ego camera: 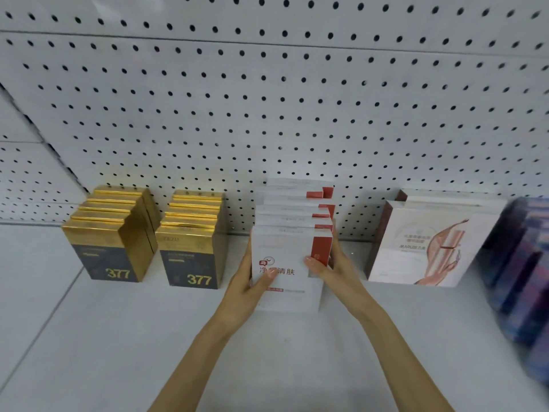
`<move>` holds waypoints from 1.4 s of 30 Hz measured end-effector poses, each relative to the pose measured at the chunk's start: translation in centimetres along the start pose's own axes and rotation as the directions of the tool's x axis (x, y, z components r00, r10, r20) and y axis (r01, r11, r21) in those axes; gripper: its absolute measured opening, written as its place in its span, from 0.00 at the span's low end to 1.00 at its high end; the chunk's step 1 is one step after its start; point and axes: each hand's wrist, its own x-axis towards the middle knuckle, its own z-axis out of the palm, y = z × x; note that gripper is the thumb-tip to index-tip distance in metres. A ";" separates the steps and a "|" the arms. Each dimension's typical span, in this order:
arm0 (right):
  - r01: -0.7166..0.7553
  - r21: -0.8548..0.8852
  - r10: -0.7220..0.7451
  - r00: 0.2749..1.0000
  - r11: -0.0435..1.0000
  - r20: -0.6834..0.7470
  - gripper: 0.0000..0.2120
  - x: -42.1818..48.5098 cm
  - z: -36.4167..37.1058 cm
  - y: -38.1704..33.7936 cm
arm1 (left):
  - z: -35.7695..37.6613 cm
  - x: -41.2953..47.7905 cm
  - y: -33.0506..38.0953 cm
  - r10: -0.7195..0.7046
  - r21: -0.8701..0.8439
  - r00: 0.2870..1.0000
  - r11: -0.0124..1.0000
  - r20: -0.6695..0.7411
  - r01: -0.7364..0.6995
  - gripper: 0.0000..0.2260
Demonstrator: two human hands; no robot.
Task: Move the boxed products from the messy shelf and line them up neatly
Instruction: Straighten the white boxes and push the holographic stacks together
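Observation:
A row of white boxes with red sides point(292, 215) stands upright on the white shelf point(118, 337), one behind another back to the pegboard. My left hand point(248, 281) grips the left edge of the front white box point(286, 295), thumb across its printed face. My right hand point(328, 264) holds the same box's right side, thumb on the front and fingers along the red side. The front box sits slightly forward of the row.
Two rows of gold and black "377" boxes point(116, 233) point(193, 239) stand to the left. Pale boxes with a pink swirl point(430, 248) stand to the right, and blurred dark purple boxes point(523, 263) at the far right. A white pegboard point(267, 99) backs the shelf.

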 end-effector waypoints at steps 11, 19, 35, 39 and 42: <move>0.014 0.114 -0.017 1.000 0.993 0.025 0.32 -0.3 2.2 -0.8 | -1.0 -0.3 1.2 -0.024 -0.045 1.000 0.999 -0.005 0.024 0.20; 0.078 0.065 -0.075 0.996 0.995 -0.057 0.41 -0.5 2.5 -1.1 | -1.0 0.8 2.3 0.016 -0.042 0.999 0.999 -0.040 -0.017 0.39; 0.079 -0.060 -0.086 0.990 0.995 -0.113 0.37 -1.8 3.0 -1.6 | -0.7 -0.4 0.0 0.030 -0.035 0.995 0.999 -0.091 -0.033 0.34; 0.143 -0.083 -0.156 0.970 0.986 -0.184 0.33 -2.8 3.9 -0.6 | -0.9 -1.7 -2.1 0.071 0.040 0.994 0.997 -0.088 -0.068 0.29; 0.147 -0.080 -0.163 0.954 0.986 -0.250 0.31 -2.9 4.7 -0.6 | -1.0 -1.7 -2.3 0.081 0.039 0.992 0.996 -0.098 -0.078 0.28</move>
